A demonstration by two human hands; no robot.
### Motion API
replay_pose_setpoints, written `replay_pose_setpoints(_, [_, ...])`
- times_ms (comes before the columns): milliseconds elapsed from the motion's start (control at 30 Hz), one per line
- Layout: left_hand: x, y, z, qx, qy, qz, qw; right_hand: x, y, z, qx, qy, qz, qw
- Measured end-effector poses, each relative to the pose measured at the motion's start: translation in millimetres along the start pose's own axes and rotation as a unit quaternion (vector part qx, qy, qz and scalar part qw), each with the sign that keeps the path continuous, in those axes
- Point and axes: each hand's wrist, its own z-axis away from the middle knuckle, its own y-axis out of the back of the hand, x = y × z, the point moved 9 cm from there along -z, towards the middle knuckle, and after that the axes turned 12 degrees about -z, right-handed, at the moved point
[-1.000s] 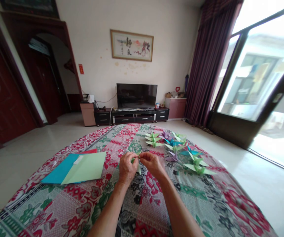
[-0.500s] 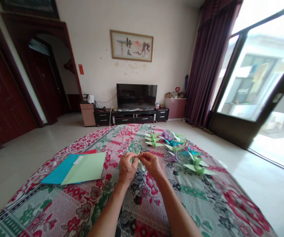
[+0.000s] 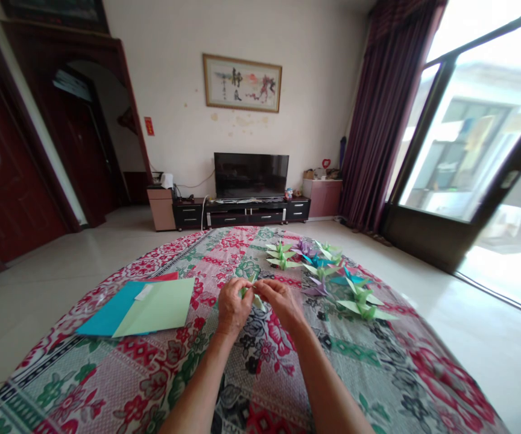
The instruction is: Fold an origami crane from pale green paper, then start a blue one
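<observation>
A light green folded paper crane (image 3: 259,302) is held above the patterned tablecloth, partly hidden by my fingers. My left hand (image 3: 234,306) is closed around one side of it, with thumb and forefinger pinching near its top. From the other side my right hand (image 3: 280,299) pinches the same paper, its fingertips meeting those of the left. To the right stand several finished paper cranes in green, purple and blue, the closest being a green crane (image 3: 283,260) and a purple crane (image 3: 318,287).
Sheets of coloured paper lie at the left: a light green sheet (image 3: 161,307) over a blue sheet (image 3: 107,310), with a small white slip (image 3: 143,292) on top. The round table's floral cloth (image 3: 152,374) spreads beneath. Beyond the table stands a television (image 3: 251,176) on a low cabinet.
My right hand has turned slightly and its wrist has shifted a little to the right. The left hand keeps its pinch on the paper.
</observation>
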Motion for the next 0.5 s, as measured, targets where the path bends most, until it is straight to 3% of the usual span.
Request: replay_pose_setpoints(500, [3.0, -0.1, 1.0, 0.014, -0.021, 0.0, 1.0, -0.2, 0.8, -3.0, 0.014, 0.007, -0.019, 1.0])
